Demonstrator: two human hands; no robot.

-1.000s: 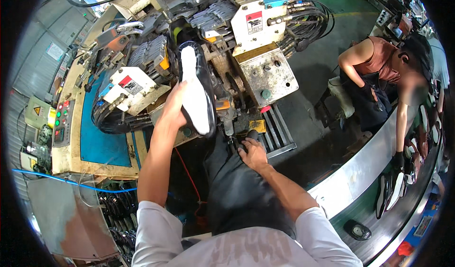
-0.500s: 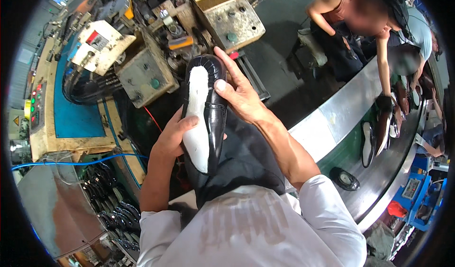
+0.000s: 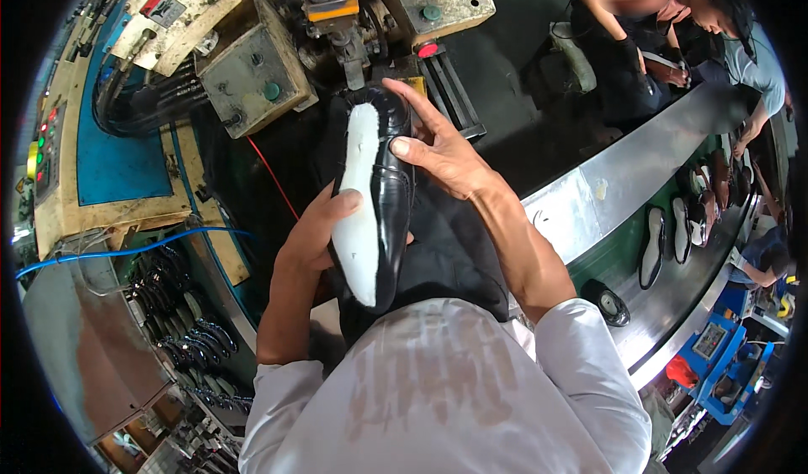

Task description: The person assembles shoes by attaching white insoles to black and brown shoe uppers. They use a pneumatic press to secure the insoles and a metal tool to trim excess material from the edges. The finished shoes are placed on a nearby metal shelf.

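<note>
Black shoe [image 3: 394, 201] in both hands, held bottom side up over the lap, its white underside facing my camera. The left hand [image 3: 316, 230] is curled round the side nearer the body, thumb flat on the white, with fingertips just peeping out on the far side. The right hand [image 3: 446, 158] cups the rounded far end: its thumb presses on the dark flank, its forefinger stretches along the tip, and the gap between them is wide. I cannot see its other fingers.

I judge the shoe moderately light and fairly stiff, since it keeps its shape; whether a form fills it, I cannot tell. The gloss suggests a slippery upper that could scuff, so I would grip by the edges and the pale underside, one hand to each end.

Below lie the dark trousers [image 3: 446, 259]. Just ahead stands a grimy machine with two control boxes, the left one [image 3: 257, 79] and the right one [image 3: 438, 7]. To my left I see a blue panel [image 3: 122, 158], a blue hose [image 3: 135, 250] and rows of dark shoes [image 3: 181, 314]. On the right a conveyor [image 3: 593, 259] carries more footwear, and beyond it a co-worker [image 3: 610, 11] leans forward.
</note>
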